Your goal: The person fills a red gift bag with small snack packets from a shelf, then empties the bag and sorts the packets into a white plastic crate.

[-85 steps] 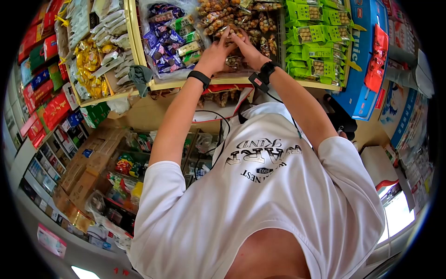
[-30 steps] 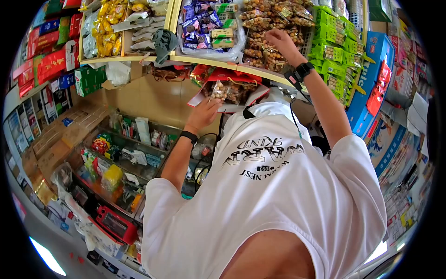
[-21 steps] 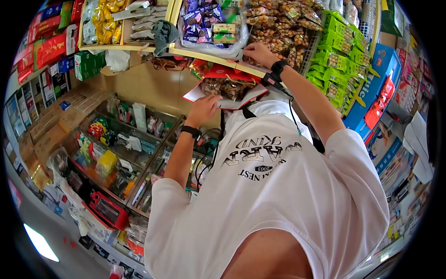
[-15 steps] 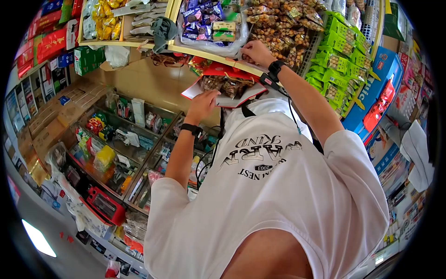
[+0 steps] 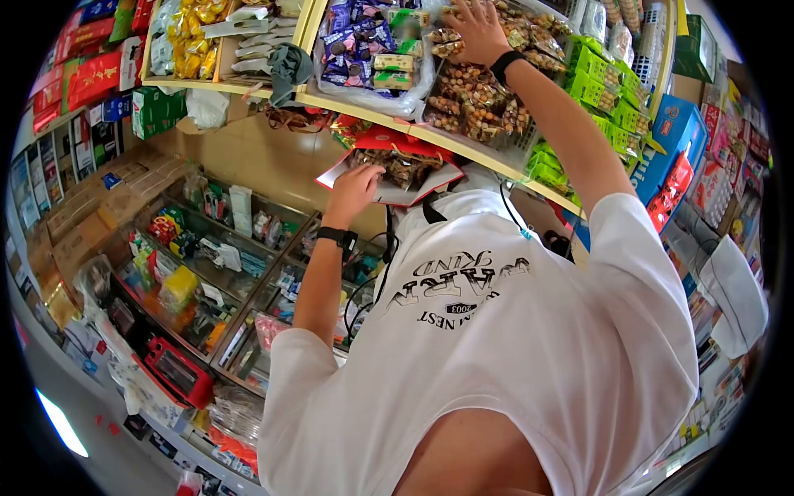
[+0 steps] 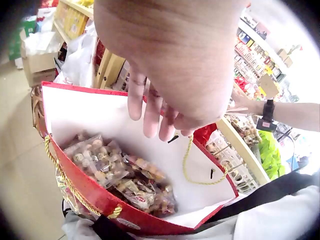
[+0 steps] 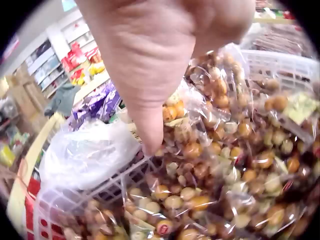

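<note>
My right hand lies with spread fingers on a heap of clear packets of round brown snacks. In the right wrist view its thumb points down onto the packets, heaped in a white plastic basket; its other fingers are mostly hidden. My left hand hovers at a red paper gift bag below the display edge. The left wrist view shows its fingers hanging loosely, holding nothing, over the bag's white inside. Several similar packets lie in the bag.
Purple-wrapped snacks sit left of the heap, and green packs to its right. A dark cloth hangs over the display's yellow edge. A glass case of small goods stands at lower left.
Both hands were in the heap first. Then my left hand carried a packet to the bag and let it go. My right hand has moved from the basket's front corner to farther back.
</note>
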Tool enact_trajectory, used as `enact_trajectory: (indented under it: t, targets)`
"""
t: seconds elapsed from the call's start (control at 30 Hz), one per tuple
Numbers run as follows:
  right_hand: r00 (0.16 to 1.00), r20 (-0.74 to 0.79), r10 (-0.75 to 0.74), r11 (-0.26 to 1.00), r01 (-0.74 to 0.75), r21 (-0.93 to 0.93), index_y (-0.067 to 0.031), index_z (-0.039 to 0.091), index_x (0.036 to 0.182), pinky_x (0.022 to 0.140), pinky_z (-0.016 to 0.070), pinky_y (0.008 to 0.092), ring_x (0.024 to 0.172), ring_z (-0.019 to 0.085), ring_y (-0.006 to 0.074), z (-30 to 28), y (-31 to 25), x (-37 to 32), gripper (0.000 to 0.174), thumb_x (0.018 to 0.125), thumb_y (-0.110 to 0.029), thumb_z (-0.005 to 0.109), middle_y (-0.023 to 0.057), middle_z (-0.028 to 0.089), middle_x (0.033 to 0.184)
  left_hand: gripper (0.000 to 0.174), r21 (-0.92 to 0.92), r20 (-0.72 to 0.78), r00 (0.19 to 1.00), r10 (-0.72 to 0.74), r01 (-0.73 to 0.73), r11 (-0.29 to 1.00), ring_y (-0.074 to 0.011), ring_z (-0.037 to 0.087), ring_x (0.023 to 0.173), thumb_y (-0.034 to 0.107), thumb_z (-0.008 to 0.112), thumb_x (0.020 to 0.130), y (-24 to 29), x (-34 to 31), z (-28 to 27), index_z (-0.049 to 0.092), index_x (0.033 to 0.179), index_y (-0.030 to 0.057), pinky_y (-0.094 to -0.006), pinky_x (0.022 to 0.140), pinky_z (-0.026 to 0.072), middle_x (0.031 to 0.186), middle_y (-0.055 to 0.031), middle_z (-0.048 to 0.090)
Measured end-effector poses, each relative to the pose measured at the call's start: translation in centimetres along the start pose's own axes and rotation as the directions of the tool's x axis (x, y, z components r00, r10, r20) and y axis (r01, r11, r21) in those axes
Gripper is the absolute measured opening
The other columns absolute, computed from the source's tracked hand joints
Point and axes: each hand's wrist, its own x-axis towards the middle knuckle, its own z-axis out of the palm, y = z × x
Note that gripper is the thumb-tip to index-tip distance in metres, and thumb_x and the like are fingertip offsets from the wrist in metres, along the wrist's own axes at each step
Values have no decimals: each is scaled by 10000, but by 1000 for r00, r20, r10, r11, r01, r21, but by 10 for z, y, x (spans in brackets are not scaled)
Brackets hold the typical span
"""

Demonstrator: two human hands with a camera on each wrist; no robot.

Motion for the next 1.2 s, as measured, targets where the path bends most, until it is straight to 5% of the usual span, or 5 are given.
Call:
enact_trajectory:
  t: [0.1, 0.23, 0.63, 0.7, 1.2]
  targets:
    - [707, 707, 19, 999, 12, -38, -214, 245, 1582, 1162, 101, 675, 1503, 105, 424, -91, -10, 47, 982, 823, -742, 576, 185, 145, 1644, 169, 2, 6, 1000, -15, 15, 1000, -318, 668, 865, 92, 594, 905, 6, 5, -2, 683, 1048, 99, -388, 737, 533, 992, -94, 700]
    - [596, 796, 106, 993, -106, -53, -212, 247, 1581, 1163, 115, 669, 1493, 121, 446, -128, -14, 68, 1005, 799, -679, 669, 175, 109, 1652, 168, 11, -15, 1000, -18, 19, 1000, -315, 665, 840, 88, 601, 898, 6, 9, 0, 685, 1043, 95, -386, 725, 530, 972, -95, 699]
    - [764, 628, 150, 981, -195, 3, -237, 358, 1542, 1112, 313, 618, 1438, 241, 469, -76, 3, 36, 949, 752, -578, 759, 172, 261, 1595, 148, -135, -144, 984, -105, 86, 987, -287, 675, 835, 101, 592, 906, -21, -17, 3, 690, 1014, 121, -385, 717, 537, 965, -68, 707]
    - [948, 210, 240, 969, -246, 3, -164, 477, 1462, 1054, 407, 584, 1364, 350, 431, -46, 5, 12, 879, 760, -608, 762, 167, 284, 1579, 147, -168, -134, 986, -98, 75, 983, -287, 676, 833, 106, 591, 909, -29, -19, 4, 690, 1016, 121, -384, 717, 538, 967, -65, 708]
    - [843, 425, 328, 344, -526, 778, 4, 540, 1307, 1003, 450, 380, 1149, 537, 291, -223, -149, -37, 874, 681, -506, 874, 156, 506, 1238, 169, -393, -174, 984, -31, -41, 918, -205, 653, 748, 93, 583, 952, -72, -26, -17, 675, 1094, 89, -321, 667, 506, 944, -74, 698]
